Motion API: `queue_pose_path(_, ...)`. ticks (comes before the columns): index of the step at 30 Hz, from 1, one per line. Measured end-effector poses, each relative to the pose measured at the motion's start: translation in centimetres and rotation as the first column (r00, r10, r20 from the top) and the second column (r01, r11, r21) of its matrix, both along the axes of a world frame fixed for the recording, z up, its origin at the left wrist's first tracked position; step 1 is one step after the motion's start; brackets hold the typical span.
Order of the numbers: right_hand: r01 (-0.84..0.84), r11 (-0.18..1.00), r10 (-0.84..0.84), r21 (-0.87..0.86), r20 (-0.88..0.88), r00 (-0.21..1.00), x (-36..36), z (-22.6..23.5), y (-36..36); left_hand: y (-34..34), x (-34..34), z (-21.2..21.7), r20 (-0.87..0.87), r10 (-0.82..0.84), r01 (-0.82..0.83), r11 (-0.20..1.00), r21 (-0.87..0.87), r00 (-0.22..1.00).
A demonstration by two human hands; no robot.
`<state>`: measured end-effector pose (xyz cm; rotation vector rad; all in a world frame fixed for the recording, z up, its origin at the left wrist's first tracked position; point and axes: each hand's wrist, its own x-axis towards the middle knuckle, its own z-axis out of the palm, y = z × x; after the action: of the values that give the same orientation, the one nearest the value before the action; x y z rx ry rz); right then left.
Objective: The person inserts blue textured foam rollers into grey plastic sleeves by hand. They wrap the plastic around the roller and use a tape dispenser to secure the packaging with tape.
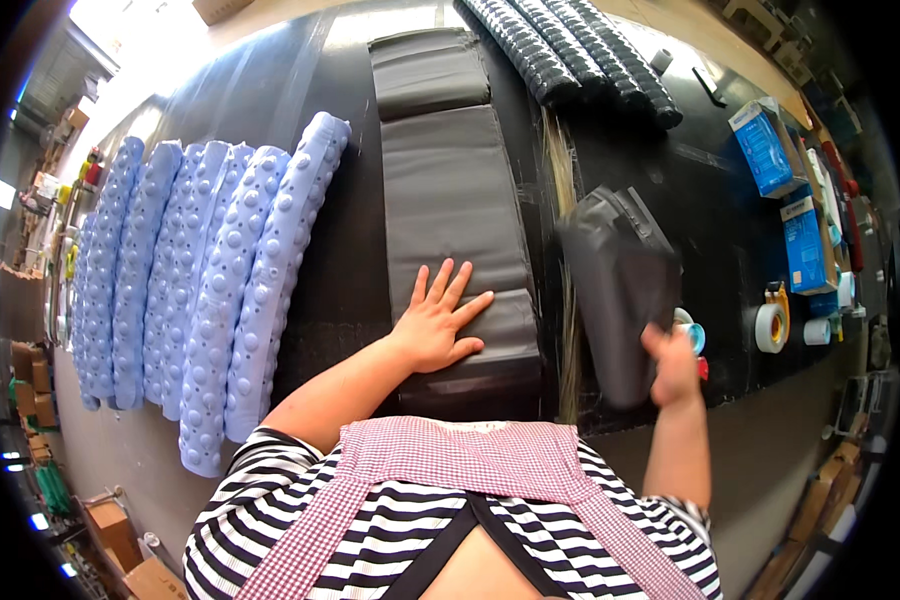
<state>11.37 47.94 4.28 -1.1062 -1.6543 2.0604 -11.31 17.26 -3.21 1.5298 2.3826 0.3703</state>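
Observation:
My left hand (438,325) lies flat with spread fingers on a long stack of dark grey plastic bags (455,190), which runs away from me down the middle of the table. At the stack's far end, one portion looks folded or overlapped. To the right, my right hand (673,370) is closed on the near right side of a folded dark plastic bag (615,300), held over the table and smeared by motion. A narrow band of pale strands or strips (568,350) lies between the stack and the held bag.
Several rolled light-blue bumpy mats (260,270) lie side by side at the left. Black-and-white patterned rolls (550,55) rest at the far right. Blue boxes (770,150), tape rolls (770,328) and a small red object (703,368) sit along the right of the black table (315,235).

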Motion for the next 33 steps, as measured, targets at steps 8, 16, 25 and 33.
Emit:
queue_pose_path(8,-0.216,0.754,0.248,0.621,0.036,0.968,-21.1,18.7,21.8,0.0,2.7,-0.5,-0.005,-0.05,0.051,0.998,0.033,0.999)
queue_pose_path(16,0.048,-0.307,0.247,0.951,0.031,0.968,-41.5,26.8,5.0,-2.3,3.5,-0.7,-0.007,0.021,-0.02,0.999,0.029,1.0)
queue_pose_path(25,-0.331,-0.214,0.351,0.919,0.388,0.852,-41.2,-1.9,-2.8,-1.9,3.4,-0.3,0.027,0.012,-0.013,0.999,0.038,1.0)
queue_pose_path(33,-0.327,-0.365,0.461,0.872,0.475,0.75,-35.6,-7.8,-5.5,-1.8,3.3,0.1,0.047,0.011,-0.012,0.999,0.03,0.999)
